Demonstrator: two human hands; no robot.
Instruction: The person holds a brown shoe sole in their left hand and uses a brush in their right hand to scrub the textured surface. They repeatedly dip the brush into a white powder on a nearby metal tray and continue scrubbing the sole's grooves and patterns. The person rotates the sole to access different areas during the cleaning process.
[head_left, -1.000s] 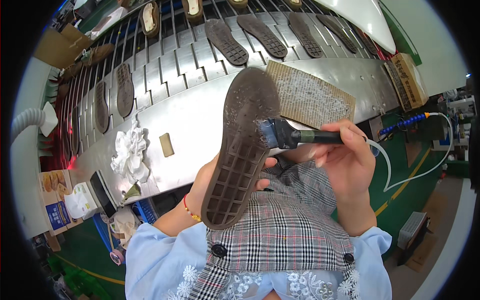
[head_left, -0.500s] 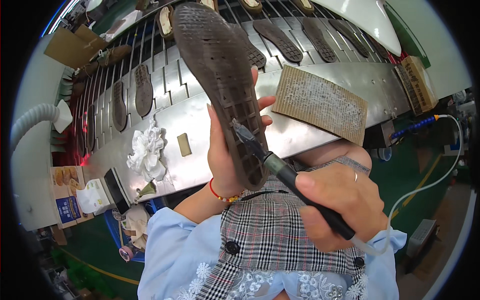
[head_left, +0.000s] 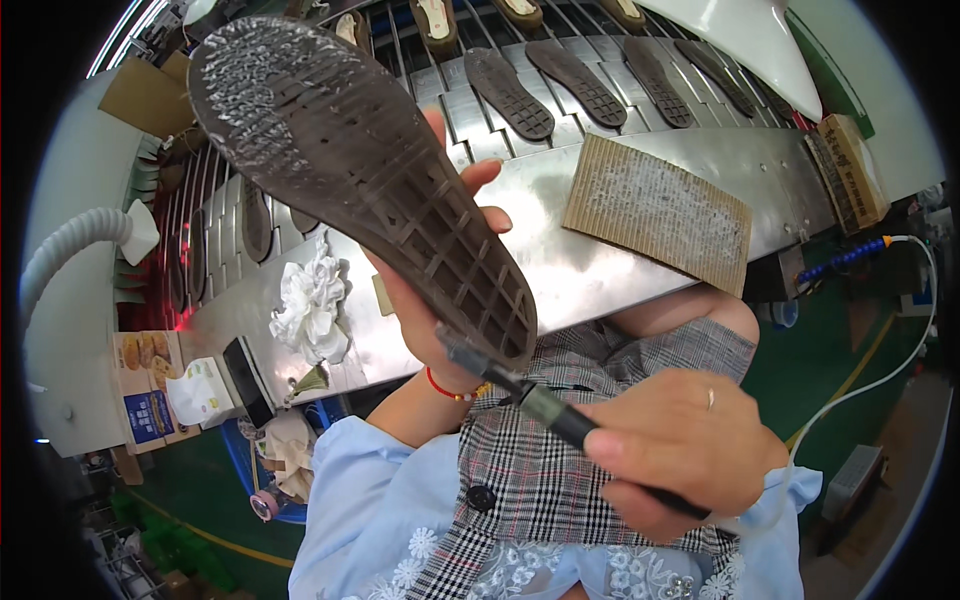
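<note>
The left hand rose through the middle of the frame and held a dark rubber shoe sole tread-side up, tilted so that its toe reached into the upper left of the frame and its heel sat just above centre. The fingers were closed around the sole from behind, with tips showing past its right edge. The toe end of the sole looked glossy and wet, while the heel end was matt. A red bracelet circled the wrist.

The right hand, in the lower right of the frame, was wrapped shut around the dark handle of a brush, its fingers fully curled on the grip. The head of the brush touched the heel edge of the sole. A white cable ran up the right side of the frame.

Behind the hands, a metal worktop crossed the frame. On it lay a sheet of corrugated cardboard, upper right of centre, and a crumpled white rag at the left. Further up, more dark soles lay in a row on a slatted metal conveyor. A white ribbed hose curved along the left edge.
</note>
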